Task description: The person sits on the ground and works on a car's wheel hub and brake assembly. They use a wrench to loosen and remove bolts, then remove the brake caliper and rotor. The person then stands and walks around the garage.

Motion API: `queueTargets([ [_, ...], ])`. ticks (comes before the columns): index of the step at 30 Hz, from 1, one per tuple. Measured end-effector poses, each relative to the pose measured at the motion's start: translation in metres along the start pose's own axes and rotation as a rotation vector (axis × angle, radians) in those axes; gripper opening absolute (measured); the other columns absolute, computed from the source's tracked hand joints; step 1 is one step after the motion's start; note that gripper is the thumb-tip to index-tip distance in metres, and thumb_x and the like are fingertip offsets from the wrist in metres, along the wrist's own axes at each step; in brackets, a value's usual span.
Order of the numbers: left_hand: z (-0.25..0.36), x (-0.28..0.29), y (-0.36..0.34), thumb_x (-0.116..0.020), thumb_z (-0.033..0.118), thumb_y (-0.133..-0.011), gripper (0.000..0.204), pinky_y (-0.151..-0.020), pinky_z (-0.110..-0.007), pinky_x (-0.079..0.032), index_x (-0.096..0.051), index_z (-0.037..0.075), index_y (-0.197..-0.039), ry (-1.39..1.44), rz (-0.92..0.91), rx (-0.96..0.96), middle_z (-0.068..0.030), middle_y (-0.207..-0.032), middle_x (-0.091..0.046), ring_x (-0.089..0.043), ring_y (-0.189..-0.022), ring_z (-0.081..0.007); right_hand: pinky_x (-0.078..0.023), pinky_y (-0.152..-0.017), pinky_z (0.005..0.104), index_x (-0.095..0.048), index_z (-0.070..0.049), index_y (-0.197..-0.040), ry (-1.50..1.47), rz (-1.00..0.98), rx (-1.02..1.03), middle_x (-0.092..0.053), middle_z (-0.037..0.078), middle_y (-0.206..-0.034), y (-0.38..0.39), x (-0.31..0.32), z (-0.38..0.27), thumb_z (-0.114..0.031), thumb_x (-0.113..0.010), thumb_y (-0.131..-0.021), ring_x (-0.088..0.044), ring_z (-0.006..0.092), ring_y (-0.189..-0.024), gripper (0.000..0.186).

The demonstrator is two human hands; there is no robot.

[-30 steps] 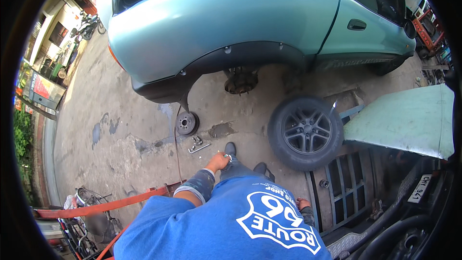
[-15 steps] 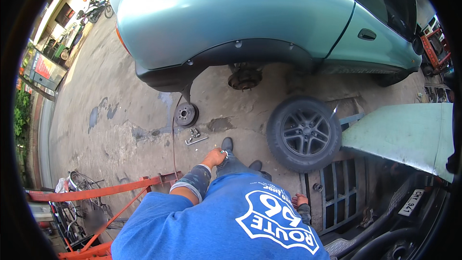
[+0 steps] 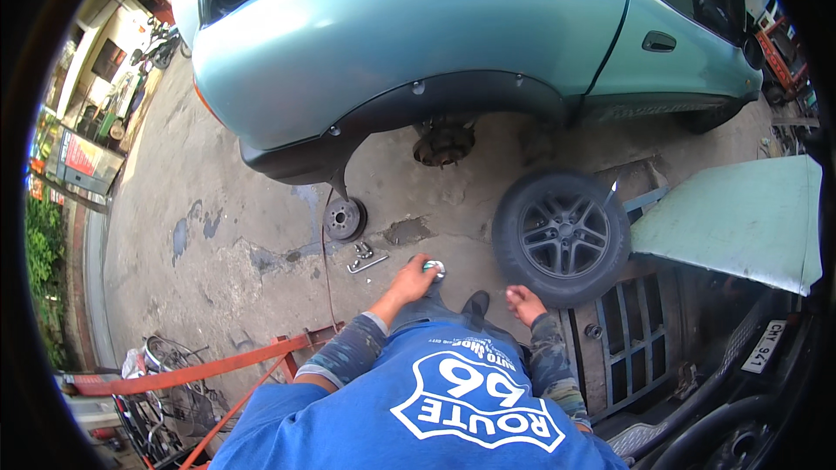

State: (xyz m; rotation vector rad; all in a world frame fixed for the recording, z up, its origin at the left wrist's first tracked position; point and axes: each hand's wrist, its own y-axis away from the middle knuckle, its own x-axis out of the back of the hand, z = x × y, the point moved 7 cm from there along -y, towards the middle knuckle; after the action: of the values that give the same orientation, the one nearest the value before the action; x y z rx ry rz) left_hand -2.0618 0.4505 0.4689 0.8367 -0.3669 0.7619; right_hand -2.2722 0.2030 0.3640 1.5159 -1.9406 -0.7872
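1. Left hand (image 3: 411,280): fingers closed on a small round object (image 3: 437,271), whitish with a green patch, held above the concrete floor (image 3: 235,270) in front of the body. Exact kind not determinable.
2. Object judged light and fairly stiff; rim appears the sound place to hold. Slipperiness cannot be assessed.
3. Right hand (image 3: 526,305): fingers loosely curled, just beside the wheel (image 3: 564,237); whether they grasp anything cannot be told.
4. Wheel: black rubber tyre, grey spoked rim; judged heavy, firm.
5. Drum (image 3: 345,219): round, dull metal, holed face, near a bent metal bar (image 3: 368,265).
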Motion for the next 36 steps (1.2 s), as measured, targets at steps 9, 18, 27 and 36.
queueTargets([
  [9, 0.081, -0.010, -0.017, -0.060, 0.040, -0.094, 0.083, -0.099, -0.040, -0.048, -0.017, 0.010, -0.158, -0.044, -0.327, -0.250, -0.0253, -0.133, -0.059, -0.065, -0.113, -0.0337, -0.052, -0.081, 0.0308, -0.056, -0.002, -0.128, -0.551, -0.082, 0.162, -0.066, 0.006, -0.108, -0.029, -0.095, -0.122, -0.030, -0.063, -0.097, -0.062, 0.0147, -0.098, 0.042],
  [18, -0.088, 0.059, -0.122, -0.058, 0.049, -0.094, 0.072, -0.102, -0.040, -0.045, -0.039, 0.006, -0.148, -0.156, -0.356, 0.015, -0.0181, -0.126, -0.065, -0.060, -0.120, -0.0365, -0.049, -0.081, 0.0320, -0.067, 0.004, -0.107, -0.283, 0.189, 0.041, -0.070, 0.010, -0.095, -0.126, -0.081, -0.045, -0.031, -0.067, -0.087, -0.064, 0.0197, -0.087, 0.040],
  [27, -0.096, 0.097, -0.342, -0.061, 0.045, -0.093, 0.068, -0.104, -0.041, -0.043, -0.043, 0.006, -0.146, -0.145, -0.025, -0.164, -0.0211, -0.132, -0.060, -0.058, -0.121, -0.0362, -0.050, -0.087, 0.0415, -0.068, -0.001, -0.104, 0.315, 0.047, 0.060, -0.069, 0.023, -0.098, -0.284, -0.161, -0.114, -0.042, -0.067, -0.085, -0.066, 0.0373, -0.097, 0.045],
  [36, -0.055, 0.091, -0.520, -0.069, 0.044, -0.089, 0.073, -0.108, -0.041, -0.039, -0.044, 0.003, -0.144, -0.255, 0.268, -0.609, -0.0236, -0.136, -0.053, -0.050, -0.130, -0.0354, -0.049, -0.094, 0.0424, -0.056, -0.011, -0.127, 0.464, -0.011, 0.323, -0.066, 0.020, -0.118, -0.435, -0.166, -0.096, -0.031, -0.068, -0.086, -0.063, 0.0382, -0.110, 0.048],
])
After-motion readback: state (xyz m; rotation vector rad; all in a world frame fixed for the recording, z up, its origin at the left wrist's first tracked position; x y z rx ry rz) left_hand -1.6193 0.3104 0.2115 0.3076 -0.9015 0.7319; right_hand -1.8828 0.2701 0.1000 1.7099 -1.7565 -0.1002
